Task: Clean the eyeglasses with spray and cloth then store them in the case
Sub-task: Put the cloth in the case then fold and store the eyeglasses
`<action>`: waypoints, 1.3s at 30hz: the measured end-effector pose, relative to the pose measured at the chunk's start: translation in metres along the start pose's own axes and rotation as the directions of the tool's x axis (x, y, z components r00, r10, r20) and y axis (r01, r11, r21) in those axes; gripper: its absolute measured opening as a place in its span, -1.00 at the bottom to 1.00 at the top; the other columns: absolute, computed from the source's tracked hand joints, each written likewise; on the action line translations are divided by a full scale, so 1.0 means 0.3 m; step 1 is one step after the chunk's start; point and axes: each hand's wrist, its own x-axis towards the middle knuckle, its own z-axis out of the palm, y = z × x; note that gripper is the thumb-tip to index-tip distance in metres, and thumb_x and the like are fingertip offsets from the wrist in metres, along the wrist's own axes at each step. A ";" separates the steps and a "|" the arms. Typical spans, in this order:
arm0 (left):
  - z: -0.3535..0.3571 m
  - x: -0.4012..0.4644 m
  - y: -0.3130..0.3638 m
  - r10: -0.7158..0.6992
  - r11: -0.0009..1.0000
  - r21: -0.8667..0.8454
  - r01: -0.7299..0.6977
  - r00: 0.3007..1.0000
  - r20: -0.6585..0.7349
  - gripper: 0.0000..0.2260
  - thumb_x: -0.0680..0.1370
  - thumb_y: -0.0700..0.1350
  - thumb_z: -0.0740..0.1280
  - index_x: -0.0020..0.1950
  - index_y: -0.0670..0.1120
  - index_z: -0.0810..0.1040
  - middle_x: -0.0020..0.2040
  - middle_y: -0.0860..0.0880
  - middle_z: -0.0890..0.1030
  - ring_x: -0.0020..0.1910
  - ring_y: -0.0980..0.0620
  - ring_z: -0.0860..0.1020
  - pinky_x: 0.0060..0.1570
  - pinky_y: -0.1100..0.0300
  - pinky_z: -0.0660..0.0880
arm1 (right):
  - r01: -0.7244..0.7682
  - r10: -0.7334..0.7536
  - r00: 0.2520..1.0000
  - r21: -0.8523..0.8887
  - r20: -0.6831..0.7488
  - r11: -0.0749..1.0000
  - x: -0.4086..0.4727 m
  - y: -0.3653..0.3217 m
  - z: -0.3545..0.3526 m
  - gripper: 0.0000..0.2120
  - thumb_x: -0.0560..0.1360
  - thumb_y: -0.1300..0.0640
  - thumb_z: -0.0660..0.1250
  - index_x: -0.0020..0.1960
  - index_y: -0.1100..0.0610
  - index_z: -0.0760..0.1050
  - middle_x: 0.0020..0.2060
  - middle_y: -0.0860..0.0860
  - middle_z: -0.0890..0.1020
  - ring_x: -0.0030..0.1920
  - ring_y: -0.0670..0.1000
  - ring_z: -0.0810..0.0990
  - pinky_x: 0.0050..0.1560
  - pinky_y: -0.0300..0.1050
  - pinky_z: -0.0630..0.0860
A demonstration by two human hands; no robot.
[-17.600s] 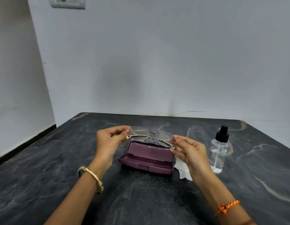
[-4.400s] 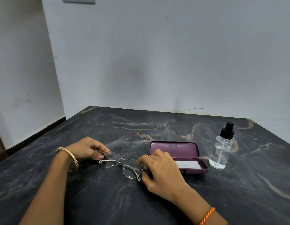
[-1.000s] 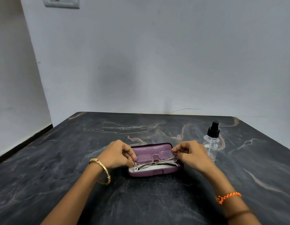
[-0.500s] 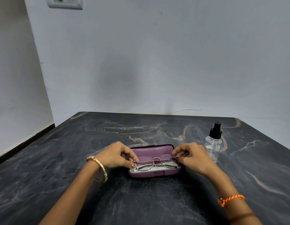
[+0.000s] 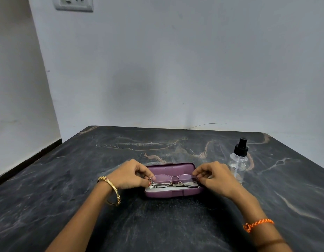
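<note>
Soft, even light fills the room, with no single bright source in view. The pale wall (image 5: pixel 175 60) carries a faint round shadow near its middle, above the far edge of the dark marble table (image 5: pixel 66 179). The tabletop shows a dull sheen rather than glare, and dark shadow pools under both forearms near its front edge. Wide-angle distortion bows the wall corner at the left. Focus is fairly sharp at the centre and softer toward the edges.

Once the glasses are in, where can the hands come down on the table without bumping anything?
Bare marble lies left of the left hand, in front of the purple case, and behind its lid. Crowded on the right: the spray bottle stands just past the right hand, which pinches the eyeglasses.
</note>
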 end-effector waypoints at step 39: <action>-0.010 0.012 -0.040 0.067 0.998 0.014 -0.068 0.995 0.073 -0.65 0.27 0.06 0.54 -0.01 0.06 0.58 -0.14 0.13 0.57 -0.41 0.37 0.46 -0.37 0.52 0.35 | 0.019 -0.035 0.996 0.199 0.080 0.980 -0.009 -0.016 0.050 -0.45 0.26 -0.13 0.47 0.17 -0.14 0.33 0.17 -0.06 0.48 0.07 -0.17 0.51 0.05 -0.43 0.40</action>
